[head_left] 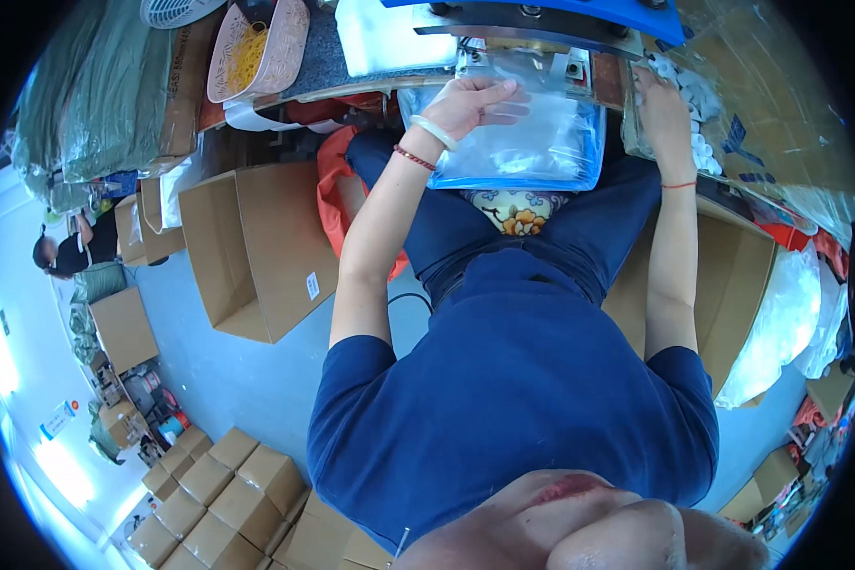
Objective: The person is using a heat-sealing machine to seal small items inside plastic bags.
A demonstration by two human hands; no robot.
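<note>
My left hand (475, 106) is above a stack of clear plastic bags (527, 142) in a blue-edged tray or wrapper on my lap. Its thumb and fingers pinch a thin clear plastic bag (532, 71), and some fingers show through the film. This bag lies at the front of a blue press-like machine (560, 17). At the right, my right hand (660, 103) reaches down beside a pile of small white plastic parts (695, 103). Its fingers are bent, with the tips partly hidden, so what they hold cannot be made out.
A pink basket (290, 43) of yellow rubber bands stands on the bench at the left. White sheets (389, 38) lie beside the machine. Open cardboard boxes (266, 247) flank my legs. Stacked cartons (228, 494) are behind me, and another person (71, 249) is at the far left.
</note>
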